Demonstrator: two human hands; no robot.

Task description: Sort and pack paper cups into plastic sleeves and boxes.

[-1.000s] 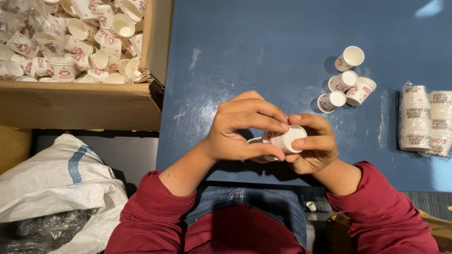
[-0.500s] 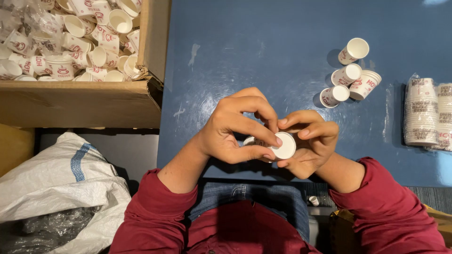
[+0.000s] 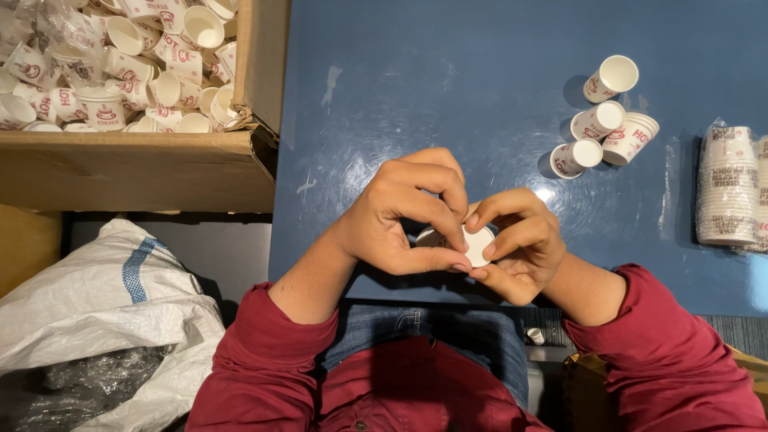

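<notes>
A small white paper cup (image 3: 478,242) with red print is held between both hands above the near edge of the blue table (image 3: 448,88). My left hand (image 3: 408,216) curls over the cup from the left, thumb and fingers pinching its rim. From the right, my right hand (image 3: 516,244) cups it, fingertips on the rim. Most of the cup is hidden by the fingers; only its white round end shows.
Three loose cups (image 3: 596,120) and a short nested stack (image 3: 636,136) lie on the table at the right. Wrapped cup stacks (image 3: 726,186) stand at the far right. A cardboard box (image 3: 136,168) full of cups sits at the left, a white sack (image 3: 104,296) below it.
The cup has been turned in my hands so its round white end faces up. Both hands have closed tighter around it and stayed in the same place.
</notes>
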